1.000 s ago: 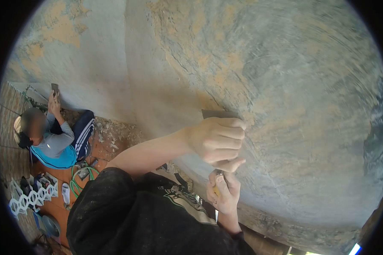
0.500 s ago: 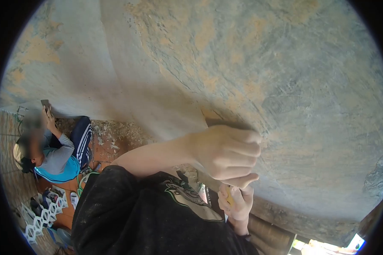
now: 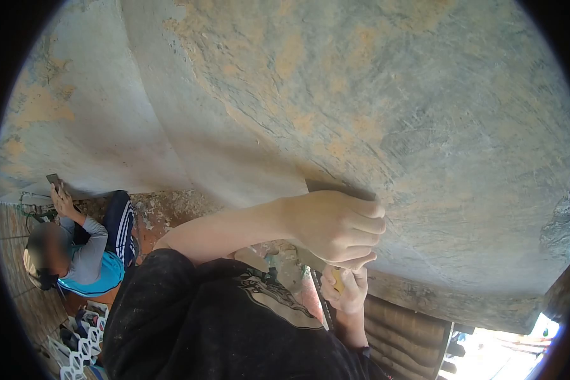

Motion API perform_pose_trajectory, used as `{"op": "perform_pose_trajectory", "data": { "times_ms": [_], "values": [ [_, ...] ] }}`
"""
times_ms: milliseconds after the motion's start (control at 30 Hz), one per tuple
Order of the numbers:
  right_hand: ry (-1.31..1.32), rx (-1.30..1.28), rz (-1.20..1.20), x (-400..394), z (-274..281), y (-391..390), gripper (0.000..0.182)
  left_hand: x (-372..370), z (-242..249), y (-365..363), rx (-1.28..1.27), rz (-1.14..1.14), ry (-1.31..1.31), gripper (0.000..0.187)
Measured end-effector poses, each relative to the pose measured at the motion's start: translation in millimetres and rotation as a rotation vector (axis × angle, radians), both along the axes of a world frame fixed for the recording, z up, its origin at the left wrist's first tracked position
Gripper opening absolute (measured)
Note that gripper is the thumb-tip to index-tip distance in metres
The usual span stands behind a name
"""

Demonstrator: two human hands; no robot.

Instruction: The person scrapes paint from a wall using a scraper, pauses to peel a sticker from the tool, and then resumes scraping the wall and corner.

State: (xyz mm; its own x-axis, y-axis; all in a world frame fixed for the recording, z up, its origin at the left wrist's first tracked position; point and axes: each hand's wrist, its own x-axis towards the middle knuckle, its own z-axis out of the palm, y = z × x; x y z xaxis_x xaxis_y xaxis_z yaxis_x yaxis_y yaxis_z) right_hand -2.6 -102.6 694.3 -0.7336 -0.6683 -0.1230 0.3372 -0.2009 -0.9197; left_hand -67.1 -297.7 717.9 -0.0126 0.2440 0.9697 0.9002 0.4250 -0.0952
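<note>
The dark flat piece point(image 3: 327, 185) lies at the wall point(image 3: 462, 139), showing just beyond the knuckles of the left hand point(image 3: 337, 227). That hand is closed, its back to the camera and its fingers curled over the piece, though the fingertips are hidden. The right hand point(image 3: 353, 296) is just below, its fingers wrapped around a yellow piece point(image 3: 338, 280); whether the yellow piece joins the dark one behind the left hand, one cannot tell. The person seems to be in the middle of working the flat piece over the plaster, near a rough band marked with ochre patches point(image 3: 291, 57) and ridges. From this pose, a further stroke would call for even pressure from the left hand, the edge held flat to the surface and the right hand steady on its grip, with care where smooth wall meets rough. Well apart on the left of the view, a co-worker point(image 3: 96, 273) sits at the same surface, both hands point(image 3: 63, 202) raised to a small dark block point(image 3: 54, 180), near a white rack point(image 3: 75, 358)
</note>
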Motion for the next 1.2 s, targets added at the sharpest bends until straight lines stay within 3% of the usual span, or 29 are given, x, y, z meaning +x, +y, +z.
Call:
{"op": "perform_pose_trajectory", "data": {
  "times_ms": [100,233,267,300,367,400,500,567,633,667,700,767,800,833,867,900,967,1033,1100,1200],
  "values": [
    [-0.183,-0.074,-0.150,-10,-13,-6,0.018,-5,0,-2,0.002,-0.049,0.027,0.030],
    [-0.225,-0.275,-0.046,-8,-35,-13,0.020,5,15,-26,-0.060,0.023,-0.052,0.016],
    [0.052,-0.154,-0.082,-4,-42,-9,0.019,5,14,-26,0.005,0.022,-0.005,0.015],
    [0.047,-0.157,-0.094,-2,-38,-11,0.019,5,12,-27,0.073,0.017,0.044,0.015],
    [-0.257,-0.430,0.029,-6,-25,-15,0.028,0,-2,-31,0.302,0.106,0.176,0.015],
    [-0.267,-0.466,0.065,-5,-28,-14,0.036,0,-9,-33,0.419,0.195,0.231,0.017],
    [-0.317,-0.511,0.101,-1,-31,-13,0.034,50,-31,-31,0.412,0.309,0.016,0.020],
    [-0.338,-0.541,0.083,1,-45,-9,0.033,65,-31,-6,0.341,0.181,0.064,0.012],
    [-0.687,-0.678,-0.054,3,-52,-11,0.030,57,-21,8,0.214,0.114,0.140,0.012],
    [-0.161,-0.156,-0.233,8,-33,-9,0.025,51,-11,14,0.149,0.071,0.116,0.012],
    [-0.339,-0.350,-0.145,9,-35,2,0.030,42,0,17,0.085,0.029,0.095,0.013],
    [1.309,0.497,-0.180,-4,-71,29,0.044,18,5,24,-0.021,-0.089,0.067,0.015],
    [1.316,0.498,-0.175,-3,-66,23,0.044,13,6,26,-0.127,-0.219,0.029,0.016],
    [1.362,0.558,-0.339,-2,-58,10,0.047,13,8,24,-0.127,-0.217,0.037,0.016],
    [1.406,0.610,-0.509,-3,-51,0,0.051,12,12,22,-0.209,-0.119,0.023,0.015],
    [1.422,0.599,-0.512,-7,-46,-8,0.051,9,16,18,-0.291,-0.015,0.012,0.015],
    [1.550,0.596,-0.540,-5,-38,-10,0.053,12,18,16,-0.268,-0.029,-0.003,0.016],
    [1.433,0.603,-0.421,11,-49,14,0.060,13,15,17,-0.253,-0.052,-0.018,0.019],
    [-0.280,-0.136,-0.502,17,-61,27,0.060,7,12,20,-0.138,-0.017,0.160,0.023],
    [-0.308,-0.163,-0.540,4,-80,29,0.047,9,26,9,-0.235,0.012,-0.022,0.030]
  ]
}}
